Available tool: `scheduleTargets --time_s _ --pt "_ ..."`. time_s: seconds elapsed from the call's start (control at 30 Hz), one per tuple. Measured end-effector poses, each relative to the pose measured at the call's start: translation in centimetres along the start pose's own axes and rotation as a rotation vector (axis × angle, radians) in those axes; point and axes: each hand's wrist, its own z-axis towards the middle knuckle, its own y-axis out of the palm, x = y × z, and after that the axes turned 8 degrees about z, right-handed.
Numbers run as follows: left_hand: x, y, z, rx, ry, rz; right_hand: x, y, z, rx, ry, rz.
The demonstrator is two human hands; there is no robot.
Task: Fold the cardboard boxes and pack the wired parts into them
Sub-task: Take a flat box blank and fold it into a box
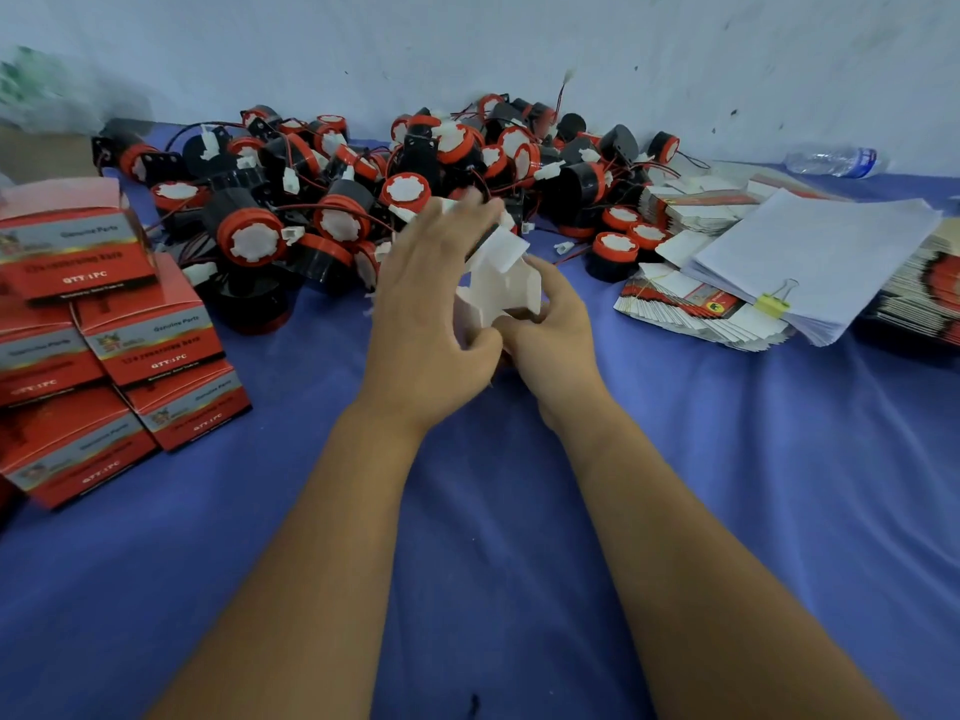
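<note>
while both grip it, left hand [431, 298] and right hand [550, 324] hold the box [501, 283].

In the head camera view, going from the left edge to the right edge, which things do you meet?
Folded red boxes → pile of wired parts → left hand → right hand → clipped white papers.

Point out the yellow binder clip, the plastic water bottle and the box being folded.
yellow binder clip [772, 305], head view, on its yellow body.
plastic water bottle [831, 161], head view, on its clear middle.
box being folded [506, 283], head view, on its white inner flap.
</note>
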Motion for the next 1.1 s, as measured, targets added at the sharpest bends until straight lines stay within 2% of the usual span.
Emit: scheduleTargets --time_s 0.1,0.33,0.43,0.5,0.6,0.67,0.73,0.83,0.87,0.97,1.03,1.1 --pt "-0.1 0.0 0.0 -0.109 -0.021 -0.019 -0.1 -0.3 0.1 0.044 0.006 -0.006" --pt "0.1 0.0 -0.1 -0.022 -0.124 -0.136 -0.8 -0.8 0.2 0.092 0.093 0.147" --pt "-0.5 -0.4 -0.3 0.033 -0.216 -0.194 -1.1 -1.1 0.2 0.148 0.077 0.295" --pt "-1.0 -0.9 -0.3 0.003 -0.3 -0.241 -1.5 -1.3 0.3 0.187 0.024 0.376" --pt "-1.4 -1.1 -0.2 -0.103 -0.363 -0.222 -1.5 -1.3 0.4 0.196 -0.018 0.372" --pt "-1.4 -0.9 -0.2 -0.142 -0.406 -0.235 -1.5 -1.1 0.3 0.158 -0.022 0.398" --pt "-1.4 -0.7 -0.1 -0.115 -0.469 -0.292 -1.7 -1.1 0.1 0.001 -0.059 0.428" --pt "-1.6 -0.7 0.3 -0.053 -0.493 -0.31 -2.0 -1.0 -0.1 -0.223 -0.129 0.275" --pt "-1.4 -0.7 0.4 -0.04 -0.493 -0.319 -1.9 -0.8 -0.2 -0.228 -0.137 0.202" --pt "-0.8 -1.0 0.5 0.013 -0.496 -0.391 -1.9 -0.1 -0.4 -0.107 -0.151 0.043" --pt "-0.6 -1.2 0.6 0.048 -0.512 -0.49 -1.8 0.1 -0.5 -0.075 -0.129 0.046" --pt "-0.6 -1.2 0.6 0.017 -0.555 -0.545 -1.6 0.3 -0.5 -0.096 -0.113 0.089"
